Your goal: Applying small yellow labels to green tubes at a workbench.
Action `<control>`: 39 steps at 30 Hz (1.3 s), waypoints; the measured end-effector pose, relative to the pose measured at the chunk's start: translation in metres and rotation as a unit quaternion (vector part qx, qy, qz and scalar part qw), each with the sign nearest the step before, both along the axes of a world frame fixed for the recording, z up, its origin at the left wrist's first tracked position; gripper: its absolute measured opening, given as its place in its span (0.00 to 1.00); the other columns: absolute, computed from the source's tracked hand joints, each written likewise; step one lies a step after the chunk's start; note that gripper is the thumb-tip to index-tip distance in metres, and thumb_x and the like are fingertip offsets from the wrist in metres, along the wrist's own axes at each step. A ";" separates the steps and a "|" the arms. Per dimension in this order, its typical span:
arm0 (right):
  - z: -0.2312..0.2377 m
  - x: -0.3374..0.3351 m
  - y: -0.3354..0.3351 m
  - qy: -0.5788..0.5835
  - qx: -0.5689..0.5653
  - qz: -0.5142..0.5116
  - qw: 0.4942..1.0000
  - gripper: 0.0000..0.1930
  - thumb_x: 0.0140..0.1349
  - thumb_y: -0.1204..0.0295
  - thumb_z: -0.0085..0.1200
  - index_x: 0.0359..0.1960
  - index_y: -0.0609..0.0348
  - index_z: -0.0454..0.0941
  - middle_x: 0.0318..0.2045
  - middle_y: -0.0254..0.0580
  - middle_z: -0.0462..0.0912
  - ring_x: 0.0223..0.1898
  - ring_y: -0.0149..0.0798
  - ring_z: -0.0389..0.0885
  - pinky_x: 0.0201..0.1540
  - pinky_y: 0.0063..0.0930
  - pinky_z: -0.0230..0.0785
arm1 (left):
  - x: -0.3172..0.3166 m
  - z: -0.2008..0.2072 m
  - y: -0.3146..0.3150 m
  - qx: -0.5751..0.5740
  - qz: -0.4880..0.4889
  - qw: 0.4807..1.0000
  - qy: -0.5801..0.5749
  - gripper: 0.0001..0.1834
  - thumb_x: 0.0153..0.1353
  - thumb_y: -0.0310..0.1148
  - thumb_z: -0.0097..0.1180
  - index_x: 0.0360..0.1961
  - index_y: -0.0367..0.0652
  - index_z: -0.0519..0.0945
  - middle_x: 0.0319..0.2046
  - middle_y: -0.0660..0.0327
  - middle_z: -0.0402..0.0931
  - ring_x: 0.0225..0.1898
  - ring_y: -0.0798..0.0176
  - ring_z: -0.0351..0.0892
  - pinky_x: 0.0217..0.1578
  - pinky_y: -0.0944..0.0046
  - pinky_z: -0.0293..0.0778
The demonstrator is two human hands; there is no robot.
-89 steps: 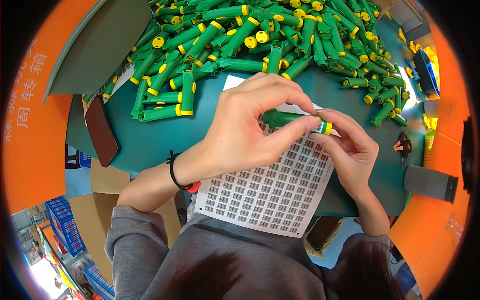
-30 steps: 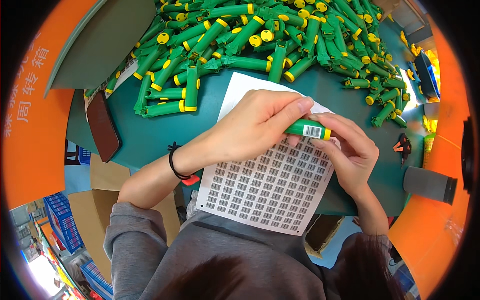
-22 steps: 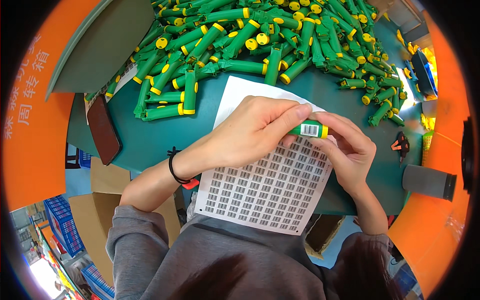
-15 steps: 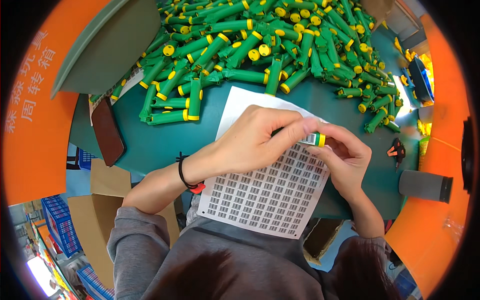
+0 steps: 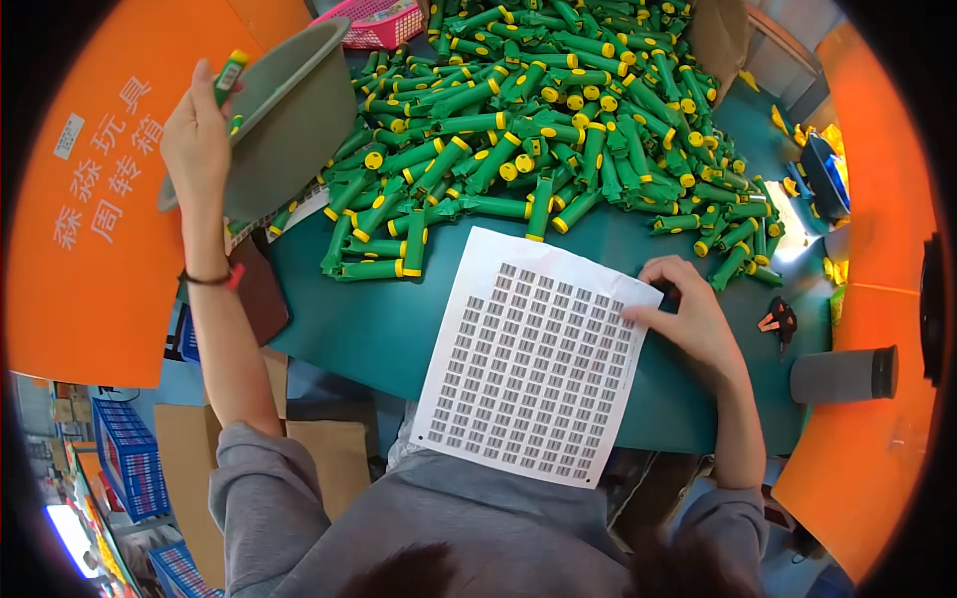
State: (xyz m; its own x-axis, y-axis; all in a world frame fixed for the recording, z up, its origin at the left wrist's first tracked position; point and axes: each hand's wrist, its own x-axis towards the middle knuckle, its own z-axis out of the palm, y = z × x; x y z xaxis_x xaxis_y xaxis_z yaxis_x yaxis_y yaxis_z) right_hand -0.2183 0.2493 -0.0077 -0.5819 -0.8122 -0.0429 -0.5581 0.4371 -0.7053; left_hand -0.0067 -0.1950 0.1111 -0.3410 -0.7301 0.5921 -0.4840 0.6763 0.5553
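My left hand (image 5: 199, 135) is raised at the upper left, beside the rim of a grey-green basin (image 5: 289, 130). Its fingers are closed on a green plastic tube (image 5: 230, 78) with a yellow end and a small white barcode label. Below the middle of the view, a white sheet of barcode stickers (image 5: 528, 369) reaches from the green table over my lap. Some sticker places along its top are blank. My right hand (image 5: 693, 314) holds the sheet's upper right corner, thumb on top and fingers curled around the edge.
A large heap of green and yellow tubes (image 5: 518, 120) covers the back of the table (image 5: 369, 334). A dark brown case (image 5: 261, 299) lies left. At right are black-and-orange snips (image 5: 779, 321) and a grey cup (image 5: 843, 376). A pink basket (image 5: 384, 25) stands behind.
My left hand has carried the labelled tube from above the sheet up and left to the basin. My right hand has let go of the tube and taken the sheet's corner.
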 end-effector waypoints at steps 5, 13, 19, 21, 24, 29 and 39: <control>-0.011 0.008 -0.015 -0.322 -0.142 -0.114 0.929 0.10 0.65 0.66 0.59 0.41 0.59 0.76 0.35 0.32 0.83 0.35 0.24 0.79 0.42 0.18 0.68 | -0.018 -0.026 0.013 -0.341 -0.024 0.940 0.010 0.16 0.66 0.39 0.55 0.46 0.40 0.83 0.45 0.53 0.82 0.48 0.49 0.80 0.51 0.55 0.73; -0.026 0.027 -0.014 -0.581 -0.248 -0.157 0.759 0.16 0.68 0.66 0.57 0.50 0.66 0.78 0.42 0.42 0.85 0.42 0.30 0.84 0.47 0.27 0.76 | -0.074 -0.139 0.227 -0.095 -0.519 0.849 -0.016 0.23 0.50 0.36 0.71 0.49 0.47 0.83 0.47 0.61 0.76 0.49 0.53 0.74 0.50 0.54 0.69; -0.026 0.040 -0.012 -0.460 -0.145 -0.093 0.871 0.12 0.66 0.73 0.58 0.48 0.66 0.81 0.42 0.41 0.85 0.42 0.30 0.83 0.47 0.26 0.76 | -0.075 -0.156 0.225 -0.099 -0.507 0.855 -0.032 0.22 0.50 0.34 0.70 0.48 0.48 0.84 0.43 0.64 0.75 0.44 0.57 0.72 0.48 0.53 0.66; -0.028 0.046 -0.016 -0.450 -0.179 -0.109 0.868 0.12 0.67 0.74 0.57 0.48 0.66 0.81 0.41 0.40 0.85 0.41 0.29 0.83 0.46 0.25 0.76 | -0.077 -0.153 0.227 -0.098 -0.506 0.856 -0.015 0.21 0.48 0.31 0.70 0.46 0.48 0.85 0.40 0.65 0.76 0.42 0.59 0.72 0.45 0.57 0.67; -0.030 0.050 -0.018 -0.419 -0.226 -0.117 0.872 0.11 0.69 0.72 0.54 0.47 0.67 0.82 0.40 0.39 0.86 0.40 0.27 0.82 0.44 0.23 0.75 | -0.079 -0.147 0.228 -0.090 -0.498 0.862 0.042 0.18 0.44 0.27 0.72 0.40 0.47 0.88 0.35 0.67 0.78 0.37 0.61 0.73 0.39 0.64 0.69; -0.032 0.046 -0.014 -0.409 -0.212 -0.104 0.881 0.15 0.74 0.65 0.48 0.45 0.66 0.82 0.37 0.38 0.86 0.36 0.24 0.81 0.40 0.20 0.73 | -0.078 -0.149 0.226 -0.067 -0.510 0.856 0.057 0.16 0.43 0.25 0.72 0.36 0.46 0.87 0.35 0.65 0.78 0.37 0.60 0.73 0.38 0.63 0.69; -0.030 -0.007 -0.017 -0.014 -0.217 -0.174 0.961 0.17 0.65 0.72 0.59 0.55 0.56 0.76 0.46 0.33 0.73 0.45 0.24 0.72 0.44 0.18 0.66 | -0.085 -0.157 0.228 -0.029 -0.521 0.850 0.069 0.11 0.47 0.22 0.70 0.33 0.42 0.82 0.37 0.60 0.76 0.37 0.57 0.72 0.38 0.62 0.68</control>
